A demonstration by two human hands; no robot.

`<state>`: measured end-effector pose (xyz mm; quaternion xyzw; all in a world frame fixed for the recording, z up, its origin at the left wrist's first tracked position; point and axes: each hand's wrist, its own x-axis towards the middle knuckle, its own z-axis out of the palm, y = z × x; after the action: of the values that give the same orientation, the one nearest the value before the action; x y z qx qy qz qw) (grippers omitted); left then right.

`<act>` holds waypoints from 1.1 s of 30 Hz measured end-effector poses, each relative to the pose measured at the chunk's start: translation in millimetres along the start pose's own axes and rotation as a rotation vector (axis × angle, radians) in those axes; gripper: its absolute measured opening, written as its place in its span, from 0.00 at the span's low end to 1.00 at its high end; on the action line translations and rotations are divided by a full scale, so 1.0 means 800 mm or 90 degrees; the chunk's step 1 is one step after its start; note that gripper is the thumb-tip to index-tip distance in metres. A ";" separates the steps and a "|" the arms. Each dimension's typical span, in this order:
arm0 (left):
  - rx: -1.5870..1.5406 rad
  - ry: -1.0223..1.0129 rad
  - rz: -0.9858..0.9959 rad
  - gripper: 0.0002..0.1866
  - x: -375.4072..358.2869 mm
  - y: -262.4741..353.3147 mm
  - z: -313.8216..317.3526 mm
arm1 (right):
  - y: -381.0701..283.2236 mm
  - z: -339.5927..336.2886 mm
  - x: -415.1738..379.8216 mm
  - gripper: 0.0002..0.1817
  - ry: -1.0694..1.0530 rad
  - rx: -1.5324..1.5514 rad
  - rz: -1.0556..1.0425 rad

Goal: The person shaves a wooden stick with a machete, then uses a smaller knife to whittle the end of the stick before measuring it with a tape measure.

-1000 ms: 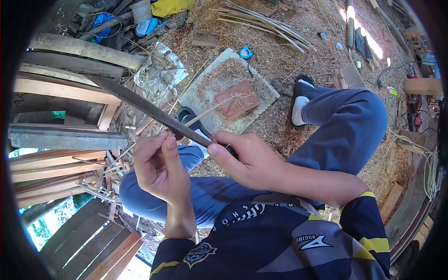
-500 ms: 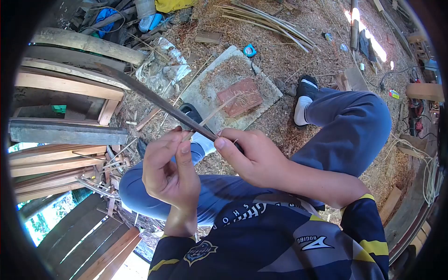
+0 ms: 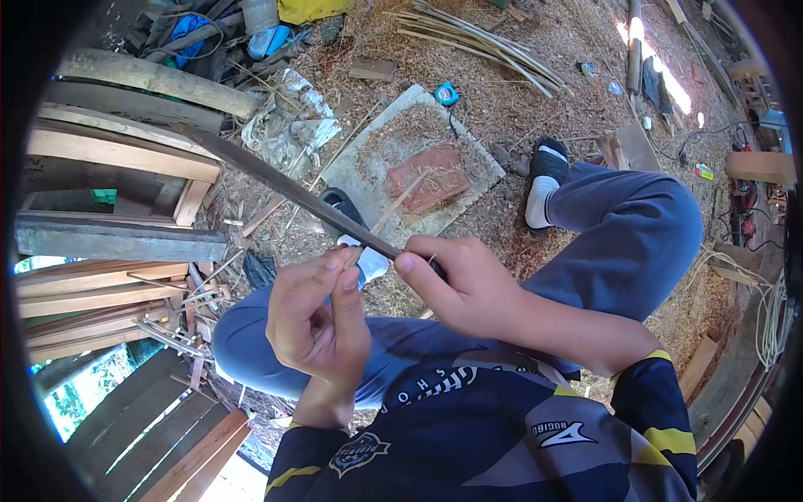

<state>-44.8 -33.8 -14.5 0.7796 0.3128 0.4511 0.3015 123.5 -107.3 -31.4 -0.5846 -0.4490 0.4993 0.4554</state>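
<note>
My right hand [image 3: 460, 276] is closed around the grip end of a long, dark machete [image 3: 280, 182], whose blade reaches up and to the left. The grip itself is mostly hidden by my fingers. Between the thumb and fingertips of my left hand [image 3: 319, 314] is pinched a thin, pale wooden strip [image 3: 391, 209]. It passes across the blade close to my right thumb, and its far end lies in line with the reddish block on the ground. Whether the edge is touching the strip cannot be made out.
A reddish block [image 3: 428, 177] lies on a grey slab [image 3: 368, 151] between my feet. A blue tape measure [image 3: 447, 94] lies by the slab's far edge. Long thin strips [image 3: 485, 42] are heaped farther off. Stacked timber [image 3: 117, 238] stands at left; shavings cover the ground.
My left hand has moved a little to the right and slightly down, with the strip in its pinch. The machete and my right hand have shifted only slightly.
</note>
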 end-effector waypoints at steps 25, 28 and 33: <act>-0.002 -0.028 0.018 0.04 0.006 0.001 0.002 | 0.009 -0.007 -0.001 0.19 -0.003 0.008 0.071; 0.003 -0.044 -0.007 0.04 0.000 0.003 -0.003 | 0.003 -0.007 -0.011 0.21 -0.019 -0.001 -0.083; -0.015 -0.035 0.023 0.05 0.006 0.002 0.004 | 0.013 -0.008 -0.001 0.19 0.000 0.021 0.093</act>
<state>-39.7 -32.0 -12.4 0.7936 0.2848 0.4387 0.3109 130.3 -110.9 -41.0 -0.6083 -0.3969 0.5383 0.4274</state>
